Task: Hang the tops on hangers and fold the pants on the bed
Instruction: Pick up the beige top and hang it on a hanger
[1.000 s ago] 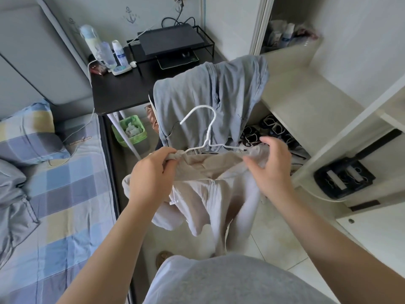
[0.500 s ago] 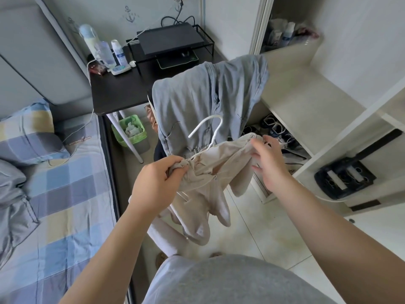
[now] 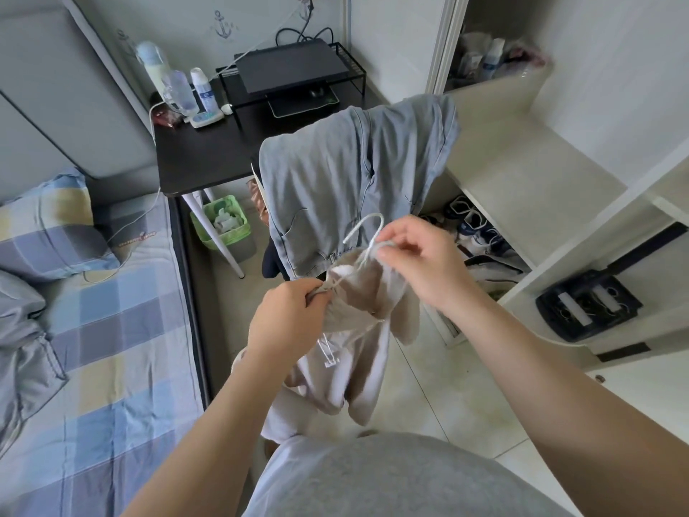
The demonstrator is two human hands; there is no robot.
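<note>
My left hand (image 3: 287, 322) gripped one bunched shoulder of the beige top (image 3: 358, 352), which hung over the floor beside the bed (image 3: 104, 348). My right hand (image 3: 421, 263) pinched the collar at the white hanger (image 3: 377, 233). I judged the top half on and not settled. The blue pants (image 3: 346, 188) hung draped and unfolded, not yet on the bed.

Soft beige cloth top (image 3: 359, 330), thin white hanger (image 3: 361, 225), faded blue denim pants (image 3: 328, 181); checked bed sheet (image 3: 112, 348) in blue, grey, pale yellow; black counter (image 3: 201, 158), green bin (image 3: 208, 235).
</note>
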